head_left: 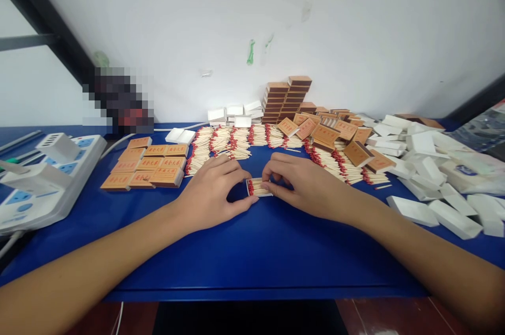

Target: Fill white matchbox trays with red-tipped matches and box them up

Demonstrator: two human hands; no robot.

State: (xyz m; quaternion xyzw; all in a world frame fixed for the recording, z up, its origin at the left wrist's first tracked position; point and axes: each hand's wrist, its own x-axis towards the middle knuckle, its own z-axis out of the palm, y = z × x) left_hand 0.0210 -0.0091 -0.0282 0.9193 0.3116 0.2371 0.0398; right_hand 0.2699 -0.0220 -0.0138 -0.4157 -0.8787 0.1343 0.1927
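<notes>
A small white matchbox tray [270,194] filled with red-tipped matches [256,186] lies on the blue table between my hands. My left hand [215,190] grips the tray's left end, thumb at the near corner and forefinger at the far one. Bent over the right end, my right hand [302,183] has thumb and forefinger closed at the matches; its fingertips partly cover them. Just beyond my hands lie rows of loose matches [236,140]. Orange matchbox sleeves [325,136] are heaped on part of the rows at the right.
Orange matchboxes [148,164] lie grouped at left, near a power strip [84,166] with plugs. Stacked matchboxes [286,99] and white trays [236,111] stand by the wall. More white trays [426,166] are piled at right. The table's front edge [252,294] is near me.
</notes>
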